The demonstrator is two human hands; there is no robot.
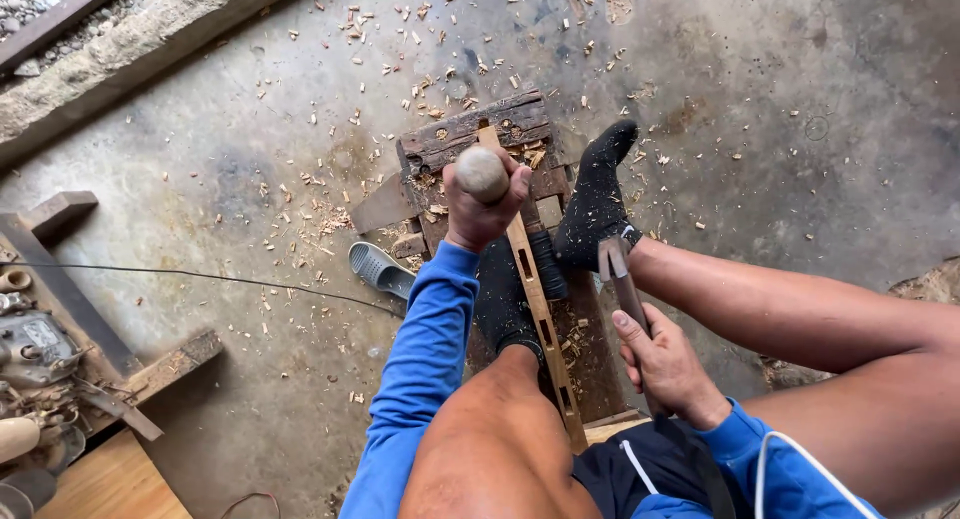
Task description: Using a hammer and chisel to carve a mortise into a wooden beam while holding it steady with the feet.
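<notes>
My left hand (484, 207) grips a round-topped wooden handle (482, 172), held upright over a long light wooden strip (540, 304) with several rectangular slots cut in it. The strip lies along a dark worn wooden block (470, 131) on the floor. My two feet in black socks (596, 194) press on the strip and block. My right hand (665, 364) holds a hammer (618, 272), its metal head raised beside my right shin. What lies under the handle's lower end is hidden by my left hand.
Wood chips litter the concrete floor (300, 129). A grey sandal (380, 269) lies left of the block. Wooden beams and a metal machine (30, 344) stand at the left, crossed by a thin black cable (200, 277). A stone kerb (120, 54) runs along the top left.
</notes>
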